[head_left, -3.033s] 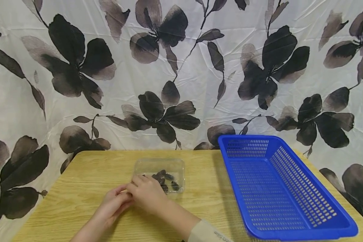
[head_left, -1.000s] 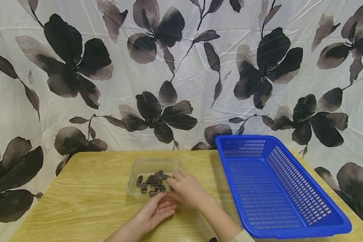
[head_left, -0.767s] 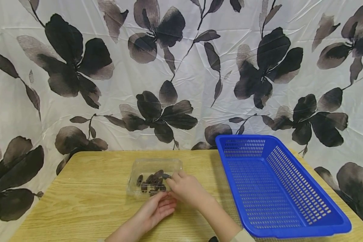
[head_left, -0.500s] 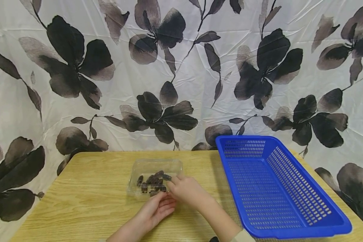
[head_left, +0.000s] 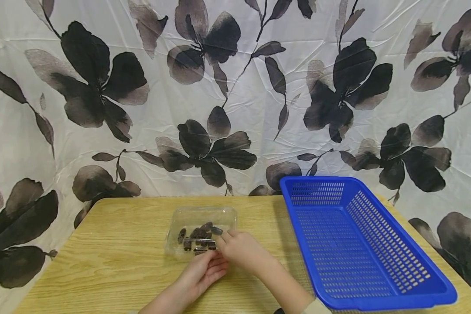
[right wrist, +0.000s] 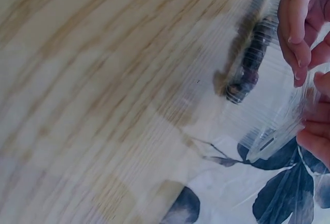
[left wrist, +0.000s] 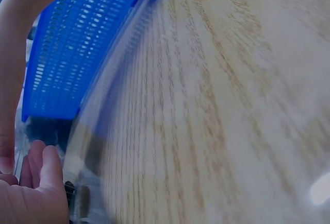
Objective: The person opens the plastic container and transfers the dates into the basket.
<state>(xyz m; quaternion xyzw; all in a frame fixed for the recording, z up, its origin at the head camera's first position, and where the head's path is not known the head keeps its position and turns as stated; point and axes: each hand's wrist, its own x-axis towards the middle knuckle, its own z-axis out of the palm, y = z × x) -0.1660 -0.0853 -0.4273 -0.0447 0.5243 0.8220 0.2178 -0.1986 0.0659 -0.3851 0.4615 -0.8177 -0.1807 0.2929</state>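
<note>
A clear plastic box (head_left: 180,213) holds several dark, wrinkled, oval pieces (head_left: 198,233) that look like dates. At its front right corner, my left hand (head_left: 204,272) has its thumb and index finger at the rim, the other fingers loosely bent below it. My right hand (head_left: 239,250) pinches the same corner from the right, fingertips almost meeting the left hand's. In the right wrist view, the fingertips of my right hand (right wrist: 317,121) grip the box's clear edge (right wrist: 265,144). The left wrist view shows my left hand (left wrist: 36,188) beside the box.
A large blue plastic basket (head_left: 310,266) with slotted walls stands on the wooden table (head_left: 114,244) at the right, close to my right forearm. A white cloth with dark flowers (head_left: 267,96) hangs behind the table's far edge.
Both hands have shifted from the box's front left corner to its front right corner. Lately the right hand's fingers have drawn slightly back and down at the rim; the left hand stays put.
</note>
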